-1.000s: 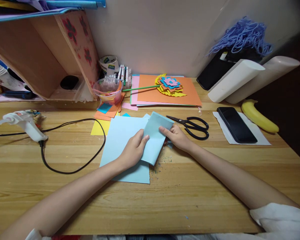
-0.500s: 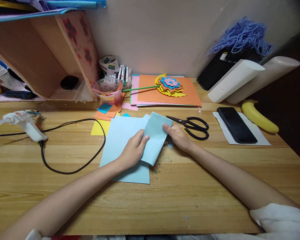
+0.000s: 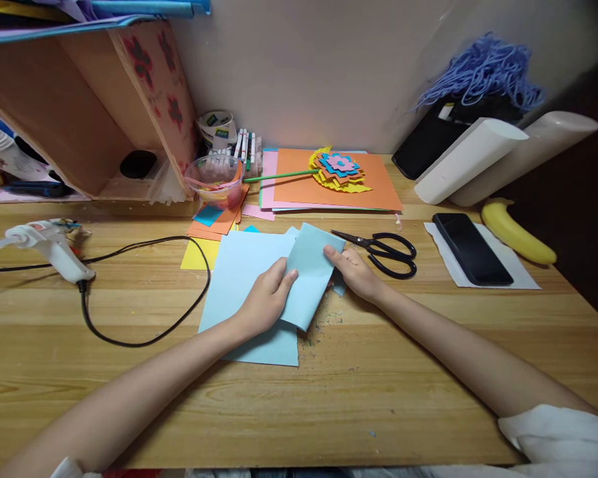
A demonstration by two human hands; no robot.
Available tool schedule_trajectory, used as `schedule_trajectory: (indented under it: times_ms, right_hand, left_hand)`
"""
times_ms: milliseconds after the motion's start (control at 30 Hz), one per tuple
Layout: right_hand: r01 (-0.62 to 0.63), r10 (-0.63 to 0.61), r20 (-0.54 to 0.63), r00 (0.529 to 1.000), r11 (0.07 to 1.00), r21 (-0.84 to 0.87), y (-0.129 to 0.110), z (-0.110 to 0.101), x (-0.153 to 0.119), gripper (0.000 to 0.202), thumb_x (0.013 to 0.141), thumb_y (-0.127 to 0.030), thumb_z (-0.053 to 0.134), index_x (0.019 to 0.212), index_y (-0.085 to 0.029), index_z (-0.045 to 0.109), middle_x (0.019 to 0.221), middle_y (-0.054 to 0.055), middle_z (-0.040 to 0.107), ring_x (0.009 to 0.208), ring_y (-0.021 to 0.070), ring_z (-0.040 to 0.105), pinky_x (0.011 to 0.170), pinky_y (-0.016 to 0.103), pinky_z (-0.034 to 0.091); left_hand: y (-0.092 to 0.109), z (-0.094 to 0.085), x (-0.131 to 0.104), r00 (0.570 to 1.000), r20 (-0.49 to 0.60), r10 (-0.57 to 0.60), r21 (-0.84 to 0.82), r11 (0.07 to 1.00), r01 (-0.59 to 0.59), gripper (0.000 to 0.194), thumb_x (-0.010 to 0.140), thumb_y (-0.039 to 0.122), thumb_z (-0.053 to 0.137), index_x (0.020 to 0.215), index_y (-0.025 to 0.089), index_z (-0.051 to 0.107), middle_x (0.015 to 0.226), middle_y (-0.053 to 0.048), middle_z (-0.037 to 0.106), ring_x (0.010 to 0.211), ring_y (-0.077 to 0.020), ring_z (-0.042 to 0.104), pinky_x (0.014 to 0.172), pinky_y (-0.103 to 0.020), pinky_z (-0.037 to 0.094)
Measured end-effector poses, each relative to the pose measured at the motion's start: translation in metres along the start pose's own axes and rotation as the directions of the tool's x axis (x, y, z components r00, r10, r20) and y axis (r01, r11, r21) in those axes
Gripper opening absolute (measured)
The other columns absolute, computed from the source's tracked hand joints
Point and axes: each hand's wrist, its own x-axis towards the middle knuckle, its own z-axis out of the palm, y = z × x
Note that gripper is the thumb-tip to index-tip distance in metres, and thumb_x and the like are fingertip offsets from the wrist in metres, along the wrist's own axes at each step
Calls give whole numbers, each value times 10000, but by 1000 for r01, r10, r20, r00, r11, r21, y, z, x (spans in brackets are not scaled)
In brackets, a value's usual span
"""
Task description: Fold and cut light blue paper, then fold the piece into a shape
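A folded light-blue paper [image 3: 309,279] is held up between both hands, tilted. My left hand [image 3: 266,295] grips its left edge, thumb on top and the other fingers hidden behind. On its upper right edge, my right hand [image 3: 356,271] pinches with the thumb on the face. Beneath lies a larger light-blue sheet [image 3: 244,265] flat on the table, partly covered by my left hand and forearm. Black-handled scissors [image 3: 379,249] rest just beyond my right hand, their blades pointing left. A small blue paper piece [image 3: 339,287] shows below my right hand.
At left lies a white glue gun [image 3: 54,249] with a looping black cord [image 3: 144,344]. Behind are a plastic cup [image 3: 214,179], a paper flower [image 3: 339,169] and orange paper [image 3: 379,192]. A phone [image 3: 471,249] and banana [image 3: 518,232] lie right. Yellow paper [image 3: 199,254] sits left of the sheet.
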Motion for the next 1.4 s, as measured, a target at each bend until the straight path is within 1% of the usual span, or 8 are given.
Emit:
schedule_trajectory:
  times_ms: [267,800,1000,1400]
  right_hand:
    - [9,-9,3,1000,1000,-7,1,-1,0,601,787,-624,444,454,-136,552,425,32,553,397,97,507,414,205,380]
    - [2,-2,-5,1000,1000,-19,-2,0,-1,589,793,-609,449,451,-140,550,432,27,553,403,93,501,420,204,374]
    - [-2,2,-5,1000,999,-37,-2,0,-1,595,783,-627,444,456,-140,545,432,28,551,403,95,492,420,206,379]
    - [7,-5,37,999,999,-37,-2,1,-2,513,809,-537,482,477,-146,488,454,-2,497,420,82,434,411,205,317]
  left_hand:
    - [-1,0,0,1000,-1,7,5,1000,-7,214,917,354,340,901,186,473,824,10,526,764,-130,473,705,-236,368]
    - [-2,1,0,1000,0,-5,16,1000,5,226,914,373,338,898,193,474,787,14,512,726,-130,459,669,-236,367]
    - [-1,1,0,1000,0,-4,27,1000,4,226,913,369,337,911,190,475,803,7,525,736,-135,471,675,-238,375]
    - [4,0,-1,1000,3,-6,60,998,5,220,914,356,331,899,189,473,814,5,537,741,-136,481,682,-242,376]
